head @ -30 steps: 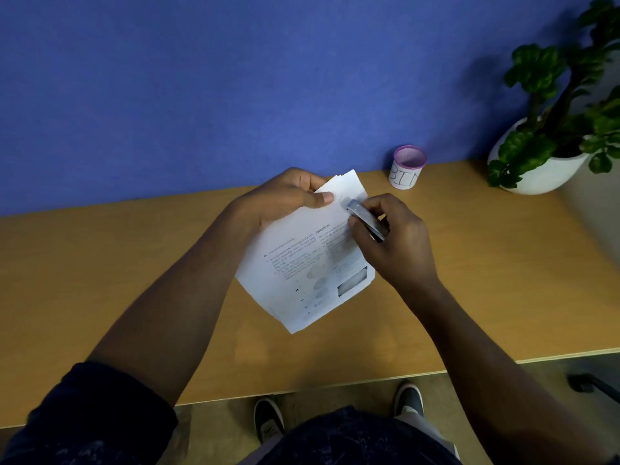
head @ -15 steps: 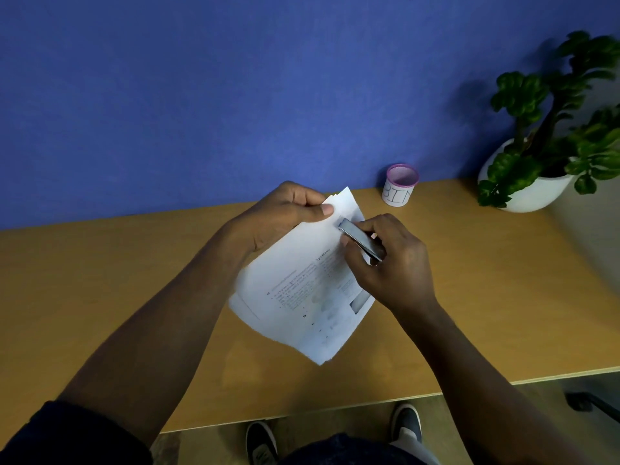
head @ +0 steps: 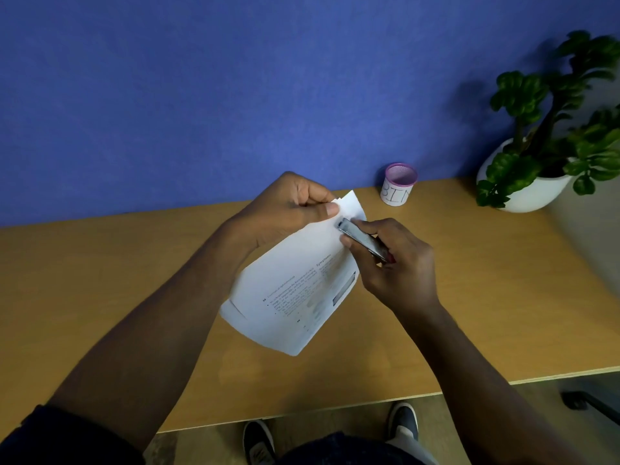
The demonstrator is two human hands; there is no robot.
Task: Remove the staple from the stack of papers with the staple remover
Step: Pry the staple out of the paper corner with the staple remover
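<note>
**Staple remover at the corner, staple not out yet as far as I can tell**

The papers (head: 295, 290) are held up off the desk (head: 100, 297), tilted, with the far corner pointing at the wall (head: 235, 78). That corner is where the action is, so I'm guessing the staple sits there, though it's too small to actually see. The remover (head: 360, 238) is a slim metal one, its tip touching the sheet right at that corner and just beside the left thumb.

Why held like this? My read: lifting the stack lets the left hand pinch right next to the staple so the paper doesn't flop or tear when the tool pries.

Left hand (head: 288, 209): closed in a pinch on the far corner, thumb on top, fingers curled behind the sheets. Right hand (head: 392, 263): wrapped snugly around the remover, fingertips near the tip end, nothing else in it.

Further out, a little cup (head: 397, 186) with "BIN" written on it sits at the far edge of the desk, right of the hands, probably for the pulled staple. A plant (head: 550, 142) in a white pot is in the far right corner.
</note>
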